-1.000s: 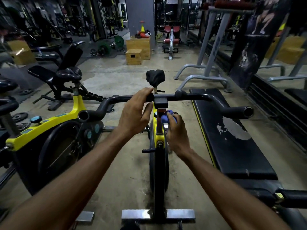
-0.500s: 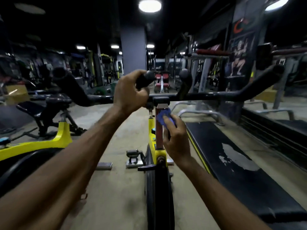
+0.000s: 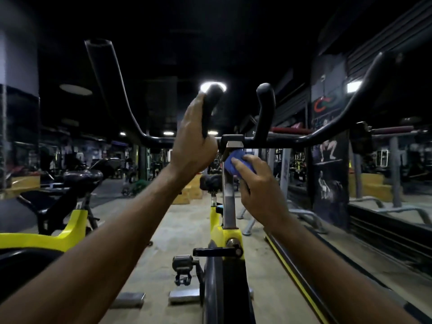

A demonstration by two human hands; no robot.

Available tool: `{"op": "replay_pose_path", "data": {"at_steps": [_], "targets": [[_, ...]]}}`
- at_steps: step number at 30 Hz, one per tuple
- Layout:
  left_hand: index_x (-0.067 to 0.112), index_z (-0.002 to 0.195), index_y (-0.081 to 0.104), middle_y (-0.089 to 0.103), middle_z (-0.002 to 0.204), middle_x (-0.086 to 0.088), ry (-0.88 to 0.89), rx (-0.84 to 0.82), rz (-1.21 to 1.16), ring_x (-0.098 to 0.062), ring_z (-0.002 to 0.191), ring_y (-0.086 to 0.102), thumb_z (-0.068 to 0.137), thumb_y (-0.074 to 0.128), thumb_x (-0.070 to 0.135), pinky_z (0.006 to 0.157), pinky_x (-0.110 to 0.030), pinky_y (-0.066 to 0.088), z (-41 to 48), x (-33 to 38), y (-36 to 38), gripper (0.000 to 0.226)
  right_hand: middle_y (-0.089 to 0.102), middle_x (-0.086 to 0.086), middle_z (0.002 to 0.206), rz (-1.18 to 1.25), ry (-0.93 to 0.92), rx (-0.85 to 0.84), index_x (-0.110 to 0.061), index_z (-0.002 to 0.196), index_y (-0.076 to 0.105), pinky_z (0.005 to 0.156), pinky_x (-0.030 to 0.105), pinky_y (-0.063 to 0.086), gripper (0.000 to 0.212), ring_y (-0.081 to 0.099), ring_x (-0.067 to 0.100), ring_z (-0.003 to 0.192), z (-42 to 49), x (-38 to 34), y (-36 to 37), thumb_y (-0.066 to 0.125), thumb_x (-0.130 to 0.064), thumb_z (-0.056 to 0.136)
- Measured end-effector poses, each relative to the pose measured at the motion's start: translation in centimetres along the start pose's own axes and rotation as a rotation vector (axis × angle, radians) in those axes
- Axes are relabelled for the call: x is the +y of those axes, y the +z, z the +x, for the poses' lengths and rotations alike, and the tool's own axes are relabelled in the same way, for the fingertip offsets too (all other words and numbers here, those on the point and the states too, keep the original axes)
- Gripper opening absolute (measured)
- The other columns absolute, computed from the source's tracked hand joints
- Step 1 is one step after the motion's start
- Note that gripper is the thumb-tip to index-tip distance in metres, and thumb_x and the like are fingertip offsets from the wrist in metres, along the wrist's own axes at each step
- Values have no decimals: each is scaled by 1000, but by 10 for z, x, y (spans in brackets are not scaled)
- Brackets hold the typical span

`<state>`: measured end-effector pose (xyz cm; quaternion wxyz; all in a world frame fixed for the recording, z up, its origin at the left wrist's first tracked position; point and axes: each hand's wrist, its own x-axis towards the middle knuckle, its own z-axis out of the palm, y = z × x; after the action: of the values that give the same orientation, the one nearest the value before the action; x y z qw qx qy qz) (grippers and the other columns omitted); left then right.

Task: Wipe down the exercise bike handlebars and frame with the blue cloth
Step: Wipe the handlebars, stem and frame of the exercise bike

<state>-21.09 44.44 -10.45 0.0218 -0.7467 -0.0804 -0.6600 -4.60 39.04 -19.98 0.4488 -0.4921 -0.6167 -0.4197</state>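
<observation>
Head view: the landmark is the bike's steel stem post [image 3: 228, 202], which stands upright from the yellow frame [image 3: 224, 235] to the clamp at the middle of the handlebars [image 3: 292, 136]. The left hand [image 3: 192, 146] is just left of the post's top, fingers wrapped closed around the left inner upright grip [image 3: 210, 106]. The right hand [image 3: 261, 192] is just right of the post, pinching the bunched blue cloth [image 3: 237, 165] and pressing it against the post's upper end, directly beneath the clamp. The cloth lies above and forward of the right palm. The post's long axis runs vertically; the bar's runs sideways. Judgement: the right hand is the working hand, and a stroke down along the post or up onto the crossbar appears next. Most of the bar and frame seem unwiped; this cannot be confirmed.
</observation>
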Motion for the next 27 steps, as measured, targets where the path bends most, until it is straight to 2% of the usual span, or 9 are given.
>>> {"op": "replay_pose_path", "data": {"at_steps": [1,4,6,10,13,16,19,24,27], "targets": [[4,154,27,36,155,-14,40,31,63,-19,144,34,70,50,-10,116,-34,39,-12,-6,5,88,53,22,135,-25,-32,-4,-3,135,57,105,38,46,43,49,35,126,-2,-1,1,54,-9,93],[2,148,35,35,143,-16,46,44,256,-24,126,43,65,51,-12,85,-25,54,-42,-24,14,85,56,18,125,-63,-114,-67,-4,120,65,90,42,55,37,55,32,112,-12,5,-2,47,-16,90],[4,143,41,38,138,-15,62,-67,361,-25,122,43,65,53,-10,91,-35,55,-51,-36,13,80,58,16,118,-57,-115,-52,-2,109,66,80,43,57,26,57,29,104,-16,13,-9,54,-10,88],[7,150,33,38,151,-15,206,-392,835,-35,134,37,75,34,26,110,-52,40,-47,-58,5,77,56,22,128,-216,-218,67,-4,127,61,91,36,52,39,53,34,117,1,5,-7,46,-16,93],[9,156,19,26,162,-14,241,-529,1074,-40,142,30,76,17,34,113,-54,29,-47,-69,5,83,52,18,137,-406,-297,-59,-8,130,60,79,44,59,47,50,39,122,15,-6,6,49,-7,84],[10,158,13,19,166,-11,235,-562,1120,-39,146,25,79,20,36,115,-53,24,-47,-69,3,83,51,17,136,-515,-386,-90,-9,123,62,69,44,59,42,50,40,118,17,-1,5,49,-5,83],[13,159,9,9,168,-9,197,-602,1072,-39,149,17,83,47,32,118,-53,21,-47,-66,0,87,58,18,126,-488,-424,-74,-7,115,67,67,41,60,33,57,36,107,9,8,-4,40,-8,95],[15,159,11,8,167,-6,145,-598,1017,-38,149,16,77,55,29,119,-55,19,-48,-57,-2,94,58,25,126,-470,-286,10,-7,117,67,76,45,61,27,58,38,110,-15,30,1,63,-8,90],[17,159,6,4,167,-4,102,-603,983,-36,151,11,75,56,30,120,-55,17,-48,-54,3,98,52,22,132,-436,-417,39,-9,123,63,86,43,56,30,54,38,118,-9,29,13,55,-15,95]]}}
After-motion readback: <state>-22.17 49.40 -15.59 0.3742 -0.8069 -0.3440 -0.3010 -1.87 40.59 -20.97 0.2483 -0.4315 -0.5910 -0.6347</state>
